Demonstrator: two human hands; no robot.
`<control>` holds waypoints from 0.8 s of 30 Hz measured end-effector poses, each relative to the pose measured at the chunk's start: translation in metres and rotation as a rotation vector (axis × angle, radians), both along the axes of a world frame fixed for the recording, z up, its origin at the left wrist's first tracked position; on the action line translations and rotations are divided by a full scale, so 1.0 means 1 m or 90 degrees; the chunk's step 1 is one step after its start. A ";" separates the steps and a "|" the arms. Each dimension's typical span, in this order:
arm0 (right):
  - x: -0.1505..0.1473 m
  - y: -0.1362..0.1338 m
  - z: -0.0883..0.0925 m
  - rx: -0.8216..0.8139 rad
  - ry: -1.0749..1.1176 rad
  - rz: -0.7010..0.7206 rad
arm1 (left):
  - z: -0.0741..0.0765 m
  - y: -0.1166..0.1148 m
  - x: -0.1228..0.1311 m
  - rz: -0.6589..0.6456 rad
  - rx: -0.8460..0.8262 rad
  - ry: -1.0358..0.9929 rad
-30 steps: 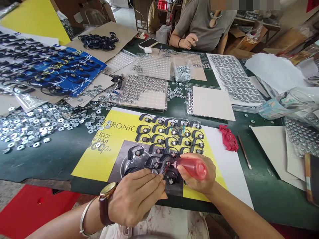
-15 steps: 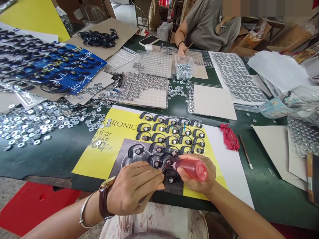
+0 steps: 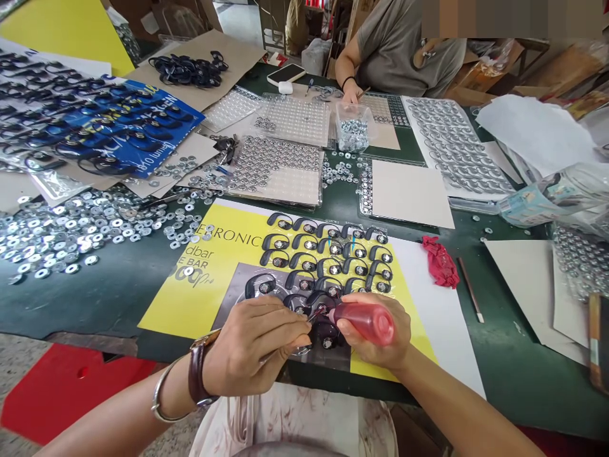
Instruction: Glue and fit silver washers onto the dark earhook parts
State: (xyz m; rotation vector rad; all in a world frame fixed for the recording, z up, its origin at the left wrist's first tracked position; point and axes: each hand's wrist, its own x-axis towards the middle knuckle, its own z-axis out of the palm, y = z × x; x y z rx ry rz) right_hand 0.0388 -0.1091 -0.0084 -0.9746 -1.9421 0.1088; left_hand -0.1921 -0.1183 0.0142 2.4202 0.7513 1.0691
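My right hand (image 3: 380,333) is wrapped round a small squeeze bottle of red liquid (image 3: 366,322), tilted so its nozzle points left. My left hand (image 3: 259,346) is closed on thin metal tweezers (image 3: 316,313), mostly hidden by the fingers. Both tips meet at a black ear-hook piece (image 3: 324,298) with a round metal-rimmed centre. Several like it, among them a black ear-hook piece (image 3: 261,285) at the left, lie in rows under clear film on a yellow and grey printed sheet (image 3: 176,311).
Loose metal washers (image 3: 71,235) are heaped at the left. Behind the sheet are trays of round parts (image 3: 273,165) and a clear tub of small metal parts (image 3: 354,130). A red crumpled cloth (image 3: 440,263) and a brown stick (image 3: 471,292) lie right. Across the table, a co-worker's hand (image 3: 351,92) works.
My left hand has shifted slightly up and its fingers have tilted, showing more of the tweezers at the ear-hook piece. The bottle has stayed almost still.
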 end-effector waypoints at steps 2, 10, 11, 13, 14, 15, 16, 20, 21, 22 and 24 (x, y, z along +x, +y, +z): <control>-0.001 0.000 -0.001 0.000 -0.003 -0.003 | 0.000 0.002 -0.001 0.003 -0.023 -0.010; 0.001 0.000 -0.003 0.014 -0.025 0.037 | 0.005 0.013 0.000 0.021 -0.103 -0.018; 0.002 0.000 -0.002 0.024 -0.037 0.055 | 0.005 0.014 0.000 0.024 -0.108 -0.019; 0.003 0.000 0.000 0.041 -0.065 0.115 | 0.005 0.015 0.000 0.032 -0.113 -0.020; 0.003 -0.001 0.001 0.054 -0.085 0.156 | 0.004 0.016 -0.001 0.035 -0.114 -0.021; 0.003 -0.001 0.002 0.077 -0.111 0.193 | 0.004 0.016 -0.001 0.037 -0.113 -0.022; 0.003 -0.001 0.003 0.109 -0.140 0.223 | 0.004 0.016 -0.001 0.040 -0.112 -0.022; 0.002 -0.003 0.007 0.182 -0.179 0.284 | 0.004 0.015 0.000 0.045 -0.099 -0.023; 0.003 -0.003 0.009 0.153 -0.149 0.278 | 0.005 0.014 0.000 0.046 -0.095 -0.023; 0.007 -0.003 0.011 0.110 -0.105 0.254 | 0.005 0.013 0.001 0.048 -0.091 -0.022; 0.017 -0.003 0.018 -0.007 0.011 0.156 | 0.005 0.010 0.002 0.049 -0.073 -0.019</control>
